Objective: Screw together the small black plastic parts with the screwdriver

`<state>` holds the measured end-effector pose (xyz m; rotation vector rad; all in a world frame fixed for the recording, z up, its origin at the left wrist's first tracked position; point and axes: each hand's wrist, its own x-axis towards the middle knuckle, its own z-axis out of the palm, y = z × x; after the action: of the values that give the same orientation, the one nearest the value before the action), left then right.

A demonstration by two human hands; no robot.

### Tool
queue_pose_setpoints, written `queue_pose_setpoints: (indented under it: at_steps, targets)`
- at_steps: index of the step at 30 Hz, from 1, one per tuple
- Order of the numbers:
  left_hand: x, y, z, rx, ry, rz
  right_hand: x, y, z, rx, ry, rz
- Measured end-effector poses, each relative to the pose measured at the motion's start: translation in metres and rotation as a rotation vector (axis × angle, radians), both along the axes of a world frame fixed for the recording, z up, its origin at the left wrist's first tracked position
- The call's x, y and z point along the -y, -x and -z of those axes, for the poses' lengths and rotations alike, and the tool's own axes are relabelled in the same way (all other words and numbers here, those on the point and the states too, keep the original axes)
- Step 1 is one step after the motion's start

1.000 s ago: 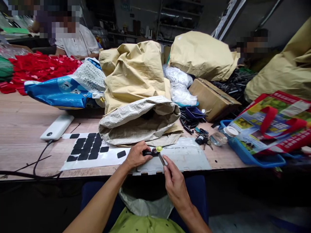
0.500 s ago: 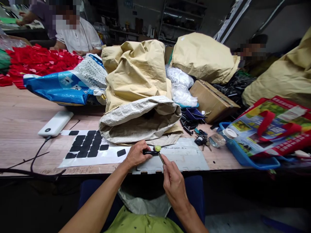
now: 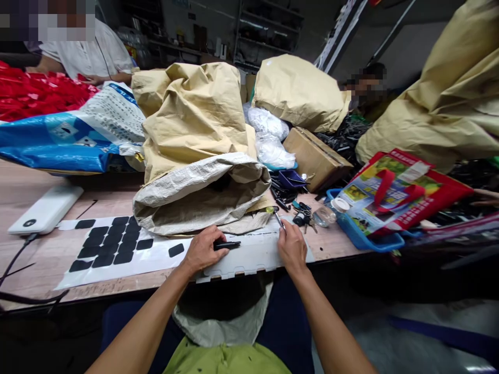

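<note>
My left hand (image 3: 203,250) is closed round a slim black plastic piece (image 3: 231,244), whose tip points right over a pale grey board (image 3: 259,254). My right hand (image 3: 291,245) grips the thin metal handle of a small mallet (image 3: 270,210) with a yellow-green head. That head is raised off the black piece, near the edge of an open woven sack (image 3: 163,208). To the left of my left hand, a white sheet (image 3: 156,259) carries several black rounded stickers (image 3: 105,244). Another open sack (image 3: 222,332) hangs at my lap, below the table edge.
A white power bank (image 3: 47,210) with a cable lies at the left. Keys (image 3: 306,215), a clear bottle (image 3: 325,217) and a blue basket (image 3: 356,236) under a colourful bag (image 3: 393,192) stand at the right. Behind are a cardboard box (image 3: 317,158), large tan sacks (image 3: 300,93) and a co-worker (image 3: 86,52).
My right hand has moved the mallet away from the black piece, forward and right. The left hand still holds the piece. The view has turned to the right.
</note>
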<state>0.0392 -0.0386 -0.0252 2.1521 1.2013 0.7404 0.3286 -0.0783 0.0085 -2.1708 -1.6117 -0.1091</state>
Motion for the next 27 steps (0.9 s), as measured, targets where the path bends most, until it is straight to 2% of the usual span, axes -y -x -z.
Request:
queue_pose_setpoints:
  at_steps: [4, 8, 13, 16, 19, 21, 24, 27]
  targets:
    - [-0.001, 0.000, 0.003, 0.002, -0.003, 0.012, -0.013, 0.003, 0.015, 0.113, 0.095, 0.099]
    - [-0.002, 0.001, 0.005, -0.009, -0.009, 0.032, -0.013, 0.013, 0.023, 0.216, 0.120, 0.121]
    - [-0.003, 0.002, 0.007, -0.001, 0.005, 0.041, -0.010, 0.014, 0.024, 0.225, 0.131, 0.122]
    - [-0.003, 0.002, 0.007, -0.002, 0.012, 0.044, -0.014, 0.011, 0.018, 0.194, 0.146, 0.135]
    - [-0.002, 0.002, 0.006, -0.003, 0.006, 0.042, -0.024, 0.001, 0.007, 0.135, 0.246, 0.095]
    - [-0.001, 0.001, 0.006, -0.002, 0.001, 0.039, -0.032, -0.007, 0.002, 0.119, 0.333, 0.015]
    - [-0.004, 0.002, 0.007, 0.003, 0.001, 0.041, -0.040, -0.012, 0.001, 0.200, 0.325, -0.088]
    - [-0.004, 0.002, 0.000, 0.026, 0.003, 0.051, -0.042, -0.009, 0.006, 0.276, 0.305, -0.091]
